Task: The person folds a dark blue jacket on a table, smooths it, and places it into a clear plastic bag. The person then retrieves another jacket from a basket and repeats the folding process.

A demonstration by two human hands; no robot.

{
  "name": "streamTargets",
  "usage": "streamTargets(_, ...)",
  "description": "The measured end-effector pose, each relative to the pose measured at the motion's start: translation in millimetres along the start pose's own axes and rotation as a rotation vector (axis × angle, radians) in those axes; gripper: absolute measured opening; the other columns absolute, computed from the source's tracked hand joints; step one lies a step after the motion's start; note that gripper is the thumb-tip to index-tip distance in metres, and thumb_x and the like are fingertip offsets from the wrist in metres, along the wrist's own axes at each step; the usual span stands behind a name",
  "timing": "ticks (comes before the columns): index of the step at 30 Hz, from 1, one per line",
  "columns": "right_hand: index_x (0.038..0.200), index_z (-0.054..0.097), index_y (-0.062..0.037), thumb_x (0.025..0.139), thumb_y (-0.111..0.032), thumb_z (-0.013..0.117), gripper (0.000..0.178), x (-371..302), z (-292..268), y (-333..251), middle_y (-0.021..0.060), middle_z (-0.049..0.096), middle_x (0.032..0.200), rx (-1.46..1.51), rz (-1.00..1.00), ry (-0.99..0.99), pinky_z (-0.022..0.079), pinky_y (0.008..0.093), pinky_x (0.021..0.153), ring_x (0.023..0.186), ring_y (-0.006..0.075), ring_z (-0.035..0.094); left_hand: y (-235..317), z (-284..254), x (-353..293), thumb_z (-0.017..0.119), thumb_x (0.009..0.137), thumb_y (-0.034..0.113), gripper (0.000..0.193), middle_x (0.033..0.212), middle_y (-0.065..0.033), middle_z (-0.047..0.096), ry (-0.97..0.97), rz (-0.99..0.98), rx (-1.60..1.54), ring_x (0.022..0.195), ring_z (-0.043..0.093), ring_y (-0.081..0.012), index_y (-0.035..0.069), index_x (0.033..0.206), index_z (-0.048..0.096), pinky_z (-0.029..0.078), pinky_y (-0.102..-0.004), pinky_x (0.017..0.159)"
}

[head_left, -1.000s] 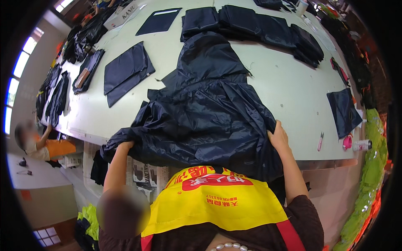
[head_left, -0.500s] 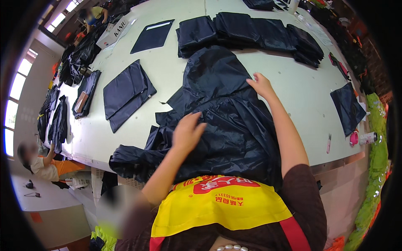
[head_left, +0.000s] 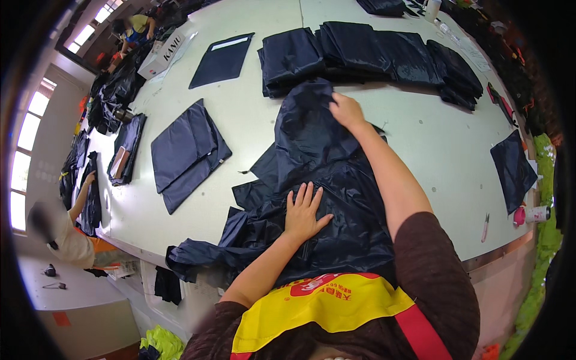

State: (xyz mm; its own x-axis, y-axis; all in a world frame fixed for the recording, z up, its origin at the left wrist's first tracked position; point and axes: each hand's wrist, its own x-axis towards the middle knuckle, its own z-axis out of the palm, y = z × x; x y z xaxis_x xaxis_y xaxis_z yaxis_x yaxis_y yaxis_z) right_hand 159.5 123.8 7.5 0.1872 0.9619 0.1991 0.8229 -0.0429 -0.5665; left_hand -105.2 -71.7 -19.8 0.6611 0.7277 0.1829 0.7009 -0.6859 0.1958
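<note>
Left hand (head_left: pixel 305 217) spreads flat, best pressed firm to steady the dark garment (head_left: pixel 357 225); right hand (head_left: pixel 347 111) pinches the hood (head_left: pixel 302 129).

the hooded garment (head_left: pixel 345 219) is plain dark navy, paler where it shines. the folded stacks (head_left: pixel 354 51) are near-black navy, the table (head_left: pixel 432 147) pale greenish white. the apron (head_left: pixel 273 318) is bright yellow with a red patch (head_left: pixel 313 284) and red straps (head_left: pixel 420 333); the sleeves (head_left: pixel 435 258) are dark brown, the heap at right (head_left: pixel 543 240) lime green.
</note>
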Motion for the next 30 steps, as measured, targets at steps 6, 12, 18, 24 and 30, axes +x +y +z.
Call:
streamTargets(6, 0.097, 0.06, -0.0072, 0.074, -0.012, 0.058, 0.024, -185, -82, -104, 0.0059, 0.047, 0.07, 0.008, -0.935, 0.055, 0.044, 0.0338, 0.055, 0.07, 0.0235, 0.052, -2, 0, -8, 0.06, 0.08, 0.05, 0.07, 0.137, -0.0176, 0.044, -0.201, -0.09, -0.03, 0.128, 0.038, -0.032, 0.007, 0.133, 0.046, 0.024, -0.0491, 0.107)
streamTargets(12, 0.129, 0.05, -0.0043, 0.083, -0.007, 0.058, 0.047, -348, -92, -47, 0.0187, 0.053, 0.12, -0.192, -0.34, -0.441, 0.044, 0.0385, 0.091, 0.111, 0.0335, 0.052, -5, -52, -69, 0.06, 0.084, 0.024, 0.052, 0.136, -0.0156, 0.045, -0.223, 0.02, -0.305, 0.129, 0.037, -0.0307, 0.006, 0.131, 0.047, 0.022, -0.0386, 0.112)
streamTargets(18, 0.107, 0.062, -0.0052, 0.084, -0.018, 0.062, 0.026, -317, -156, -52, 0.0146, 0.064, 0.101, 0.2, -0.152, -0.823, 0.049, 0.0383, 0.081, 0.094, 0.032, 0.061, -13, -142, -115, 0.061, 0.083, 0.021, 0.026, 0.113, -0.0184, 0.06, -0.605, 0.032, -0.277, 0.109, 0.055, -0.0316, -0.001, 0.095, 0.066, 0.041, -0.0419, 0.097)
streamTargets(24, 0.088, 0.063, -0.0033, 0.089, -0.024, 0.056, 0.021, -179, -169, 18, 0.0065, 0.06, 0.072, 0.372, 0.085, -0.019, 0.045, 0.0277, 0.063, 0.069, 0.0133, 0.056, 14, -211, -28, 0.061, 0.083, 0.015, 0.017, 0.092, -0.0153, 0.065, -0.223, -0.194, -0.682, 0.083, 0.063, -0.0305, -0.001, 0.089, 0.065, 0.05, -0.0336, 0.074)
streamTargets(30, 0.094, 0.063, 0.0028, 0.083, -0.061, 0.054, 0.066, -100, -96, 95, 0.0145, 0.066, 0.088, 0.408, 0.818, -0.224, 0.049, 0.0344, 0.075, 0.085, 0.0255, 0.063, 37, -154, 33, 0.063, 0.084, 0.017, 0.022, 0.097, -0.0158, 0.066, -0.038, -0.011, -0.499, 0.092, 0.063, -0.0318, 0.0, 0.099, 0.065, 0.049, -0.0355, 0.08)
